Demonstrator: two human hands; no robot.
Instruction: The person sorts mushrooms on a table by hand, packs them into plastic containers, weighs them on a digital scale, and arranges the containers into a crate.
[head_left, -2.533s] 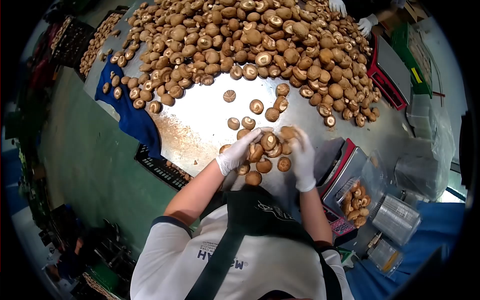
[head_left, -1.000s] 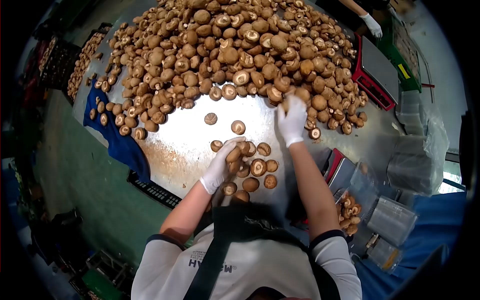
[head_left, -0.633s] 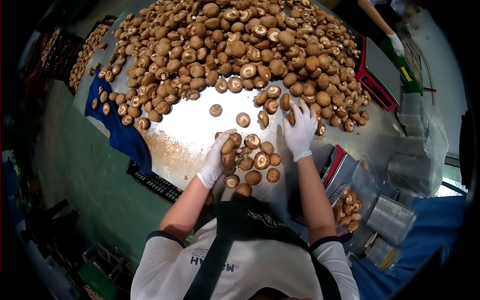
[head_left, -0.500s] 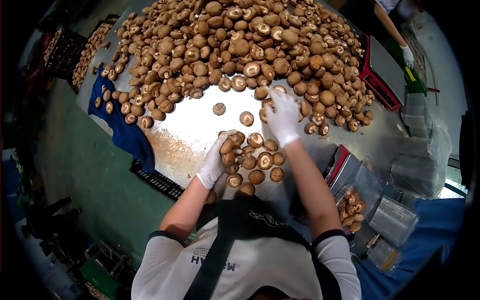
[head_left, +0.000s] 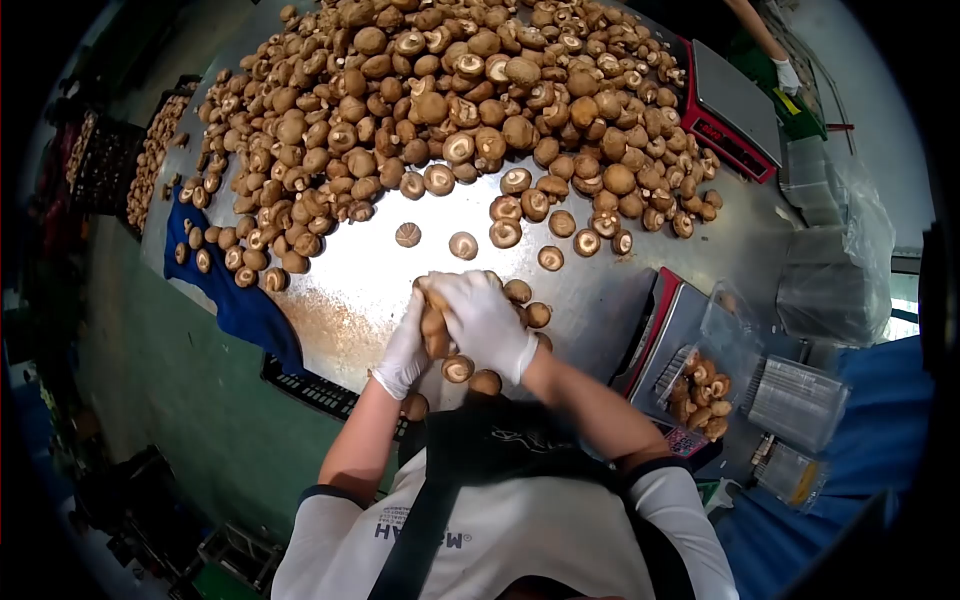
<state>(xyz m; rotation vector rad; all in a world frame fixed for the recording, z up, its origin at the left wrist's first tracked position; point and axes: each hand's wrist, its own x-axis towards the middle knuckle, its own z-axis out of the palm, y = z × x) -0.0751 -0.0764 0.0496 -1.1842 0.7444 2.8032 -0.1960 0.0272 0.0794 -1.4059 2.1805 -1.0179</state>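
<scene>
over a stained metal counter (head_left: 375, 245), left fingers (head_left: 409, 318) clamp mushrooms (head_left: 434, 335); whether right fingers (head_left: 450, 292) grip is unclear. blue cloth (head_left: 240, 308) hangs over one side, above green floor (head_left: 150, 330).

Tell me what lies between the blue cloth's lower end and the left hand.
The head view shows brown-stained metal tabletop between the blue cloth's lower end and the left hand.

Both forearms (head_left: 365, 435) angle inward at the near edge of the worktop (head_left: 352, 262); gloved left hand (head_left: 407, 342) cupped, gloved right hand (head_left: 487, 318) back upward, fingers (head_left: 452, 291) curled close beside it.
</scene>
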